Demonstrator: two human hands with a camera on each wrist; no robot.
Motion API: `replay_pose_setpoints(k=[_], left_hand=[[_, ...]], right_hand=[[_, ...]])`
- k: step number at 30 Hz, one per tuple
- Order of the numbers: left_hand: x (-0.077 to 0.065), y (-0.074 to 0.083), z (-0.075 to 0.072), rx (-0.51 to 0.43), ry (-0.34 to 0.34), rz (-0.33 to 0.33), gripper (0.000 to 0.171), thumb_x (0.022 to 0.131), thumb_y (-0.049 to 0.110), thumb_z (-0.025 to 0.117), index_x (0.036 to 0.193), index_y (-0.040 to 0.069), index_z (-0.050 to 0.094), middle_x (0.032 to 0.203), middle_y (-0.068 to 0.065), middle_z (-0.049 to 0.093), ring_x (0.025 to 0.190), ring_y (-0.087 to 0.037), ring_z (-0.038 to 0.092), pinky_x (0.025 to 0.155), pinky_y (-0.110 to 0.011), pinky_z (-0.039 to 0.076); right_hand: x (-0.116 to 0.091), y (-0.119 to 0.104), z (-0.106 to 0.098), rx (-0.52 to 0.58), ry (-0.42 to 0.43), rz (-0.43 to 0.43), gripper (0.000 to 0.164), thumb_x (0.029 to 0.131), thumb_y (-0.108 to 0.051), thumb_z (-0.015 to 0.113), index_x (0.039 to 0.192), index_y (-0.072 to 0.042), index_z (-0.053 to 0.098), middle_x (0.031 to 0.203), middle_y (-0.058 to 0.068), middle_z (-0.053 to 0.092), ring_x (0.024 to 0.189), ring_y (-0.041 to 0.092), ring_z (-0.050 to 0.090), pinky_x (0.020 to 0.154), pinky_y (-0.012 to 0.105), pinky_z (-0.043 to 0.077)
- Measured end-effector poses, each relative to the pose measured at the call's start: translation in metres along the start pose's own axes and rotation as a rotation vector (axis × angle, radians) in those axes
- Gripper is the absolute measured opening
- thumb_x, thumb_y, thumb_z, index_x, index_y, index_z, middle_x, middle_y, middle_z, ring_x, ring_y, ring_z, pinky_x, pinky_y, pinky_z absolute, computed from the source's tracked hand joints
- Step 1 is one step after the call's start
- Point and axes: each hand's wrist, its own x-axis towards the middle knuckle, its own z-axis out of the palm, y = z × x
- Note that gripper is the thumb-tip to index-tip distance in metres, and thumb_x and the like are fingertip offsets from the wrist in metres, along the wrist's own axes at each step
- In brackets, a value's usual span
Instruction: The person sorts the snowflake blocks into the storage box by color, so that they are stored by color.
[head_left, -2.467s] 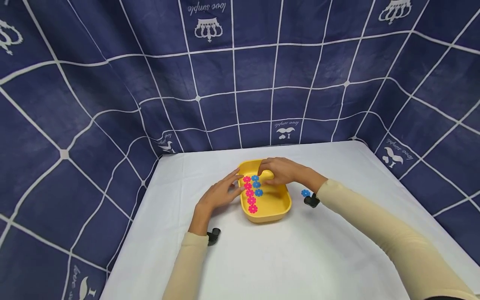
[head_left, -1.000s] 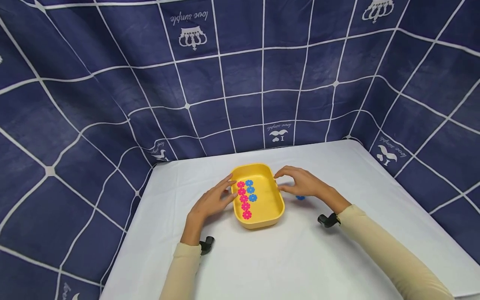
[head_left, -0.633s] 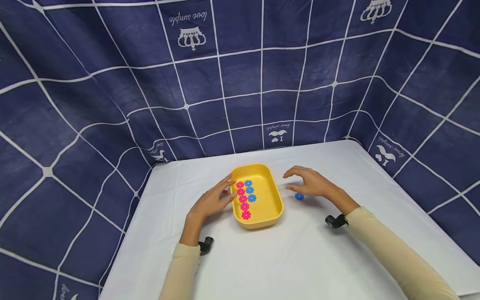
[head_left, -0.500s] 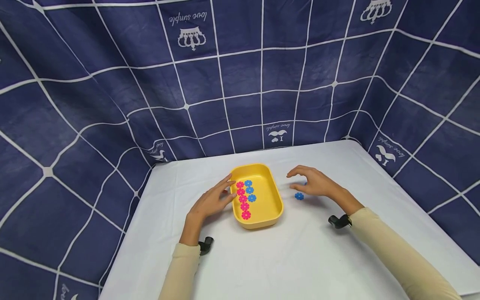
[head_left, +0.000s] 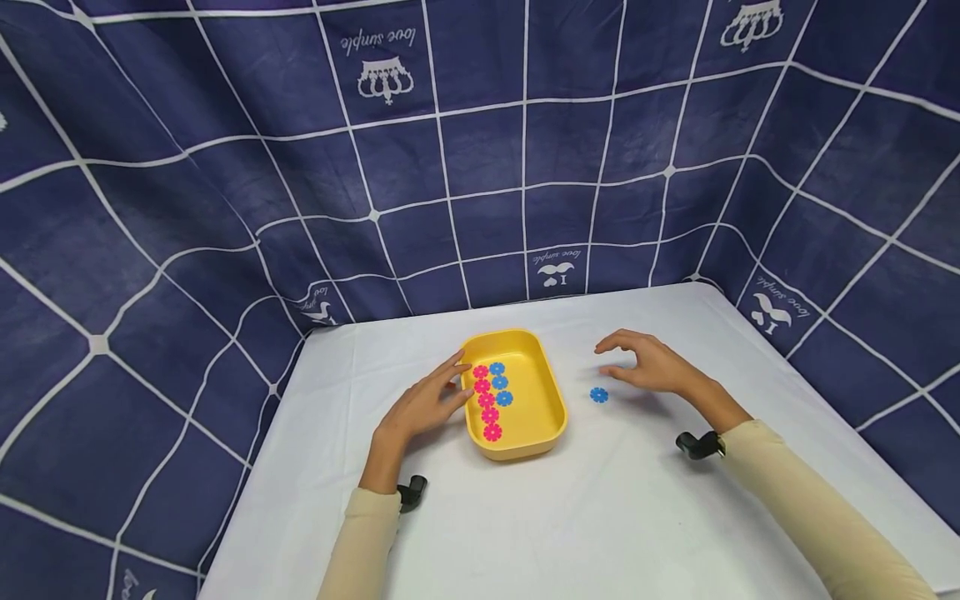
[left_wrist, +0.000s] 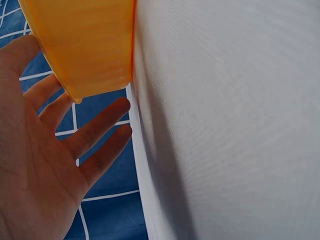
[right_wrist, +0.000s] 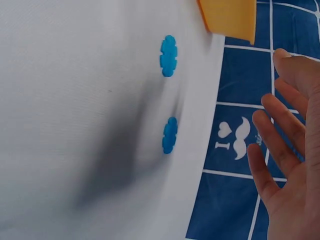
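A yellow tray (head_left: 536, 412) lies on the table in the head view. Inside, along its left side, runs a column of several pink flower-shaped discs (head_left: 487, 401), with three blue flower-shaped discs (head_left: 499, 382) beside it. My left hand (head_left: 427, 402) rests at the tray's left rim, thumb and fingers extended; the left wrist view shows the thumb at the edge of the yellow wall (left_wrist: 87, 50). My right hand (head_left: 648, 362) hovers right of the tray, fingers loosely bent around nothing. Two loose blue discs lie near it: the near one (head_left: 598, 395) and another (right_wrist: 170, 135), hidden in the head view.
A white cloth (head_left: 570, 517) covers the table. Dark blue curtains (head_left: 487, 150) with white grid lines rise behind it and along both sides. A small black camera sits on each wrist, such as the right one (head_left: 697, 446).
My right hand has come out of the tray and moved right, past the near loose blue disc. The left hand stays at the rim. The head view has shifted slightly.
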Motion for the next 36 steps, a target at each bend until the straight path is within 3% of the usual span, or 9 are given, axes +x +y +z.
replay_pose_setpoints(k=[7,16,26,36], left_hand=[[0.001,-0.003,0.001,0.002,-0.001,0.013,0.061,0.107,0.051,0.062,0.16,0.021,0.054,0.178,0.014,0.025,0.126,-0.02,0.068,0.11,-0.052,0.052],[0.002,-0.004,0.001,0.009,-0.009,0.013,0.064,0.107,0.057,0.059,0.16,0.022,0.053,0.178,0.013,0.025,0.124,-0.018,0.068,0.108,-0.051,0.053],[0.001,-0.002,-0.001,0.007,0.003,0.021,0.061,0.107,0.051,0.062,0.16,0.021,0.054,0.178,0.012,0.026,0.123,-0.018,0.068,0.108,-0.051,0.053],[0.001,-0.002,0.0,0.008,0.003,0.013,0.061,0.107,0.051,0.062,0.16,0.021,0.054,0.178,0.009,0.028,0.124,-0.018,0.068,0.108,-0.052,0.053]], right_hand=[[-0.002,0.007,0.011,-0.001,-0.058,0.036,0.038,0.095,-0.02,0.085,0.129,-0.006,0.075,0.131,0.007,0.073,0.13,0.037,0.064,0.113,0.064,0.048],[-0.008,0.015,0.026,-0.006,-0.092,0.057,0.033,0.095,-0.021,0.085,0.124,-0.01,0.077,0.128,0.005,0.074,0.125,0.033,0.066,0.11,0.059,0.051],[-0.016,0.021,0.036,-0.044,-0.117,0.05,0.028,0.093,-0.025,0.086,0.119,-0.016,0.078,0.122,-0.001,0.075,0.116,0.026,0.069,0.105,0.054,0.055],[-0.017,0.023,0.041,-0.088,-0.15,0.087,0.029,0.091,-0.024,0.088,0.118,-0.017,0.08,0.128,0.002,0.073,0.122,0.029,0.067,0.109,0.056,0.053]])
